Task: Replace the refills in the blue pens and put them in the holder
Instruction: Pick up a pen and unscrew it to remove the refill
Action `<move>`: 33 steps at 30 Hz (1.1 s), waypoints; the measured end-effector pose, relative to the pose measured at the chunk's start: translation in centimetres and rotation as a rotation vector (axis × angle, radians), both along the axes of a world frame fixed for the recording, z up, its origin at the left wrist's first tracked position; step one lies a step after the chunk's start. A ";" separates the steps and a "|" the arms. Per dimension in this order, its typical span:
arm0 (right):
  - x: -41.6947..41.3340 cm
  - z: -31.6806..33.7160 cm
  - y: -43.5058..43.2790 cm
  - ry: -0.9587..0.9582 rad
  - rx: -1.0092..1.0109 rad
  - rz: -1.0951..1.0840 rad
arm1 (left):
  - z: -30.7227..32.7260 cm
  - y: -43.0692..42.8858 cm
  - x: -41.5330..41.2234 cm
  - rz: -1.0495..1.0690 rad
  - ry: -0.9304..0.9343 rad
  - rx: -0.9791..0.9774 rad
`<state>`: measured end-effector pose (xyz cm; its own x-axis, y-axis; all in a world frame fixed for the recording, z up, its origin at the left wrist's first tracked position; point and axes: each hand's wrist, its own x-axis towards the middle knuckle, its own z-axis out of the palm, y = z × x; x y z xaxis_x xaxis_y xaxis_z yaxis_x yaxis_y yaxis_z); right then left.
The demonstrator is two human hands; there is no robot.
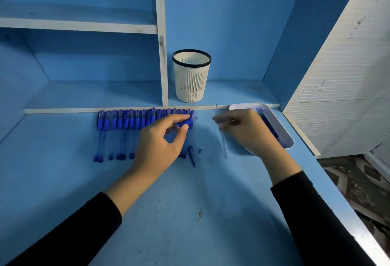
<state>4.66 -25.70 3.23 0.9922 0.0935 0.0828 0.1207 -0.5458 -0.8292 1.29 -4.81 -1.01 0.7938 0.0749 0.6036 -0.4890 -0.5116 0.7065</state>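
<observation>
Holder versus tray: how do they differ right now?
The holder is a tall round cup with slotted walls and a dark rim; the tray is shallow and oblong with plain walls. The holder stands on the raised shelf; the tray lies on the desk by the right hand. The holder looks empty; the tray holds blue pieces. Both are white.

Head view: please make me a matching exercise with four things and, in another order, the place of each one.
Things:
1 holder
2 row of pens
3 tray
4 loose blue cap

Places:
A on the desk, far right, beside the right hand
B upright on the raised shelf
C on the desk, left, along the shelf edge
D on the desk, in front of the row's right end

Pairs: 1-B; 2-C; 3-A; 4-D
</observation>
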 end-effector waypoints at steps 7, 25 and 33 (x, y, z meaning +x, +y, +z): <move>1.2 -0.9 1.7 -0.043 -0.297 0.006 | -0.7 -0.6 1.1 0.008 -0.047 0.041; 1.7 -0.7 -7.6 -0.146 -0.688 -0.266 | 0.1 -2.2 -0.2 -0.090 -0.136 0.097; 1.7 -1.1 -7.5 -0.115 -0.658 -0.301 | -0.2 -2.7 -0.6 -0.171 -0.163 0.136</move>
<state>6.36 -33.24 2.13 0.9712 -0.1149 0.2087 -0.0460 -0.9500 -0.3089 0.73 -7.56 -1.17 0.6795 -0.1421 0.7197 -0.6780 -0.4964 0.5421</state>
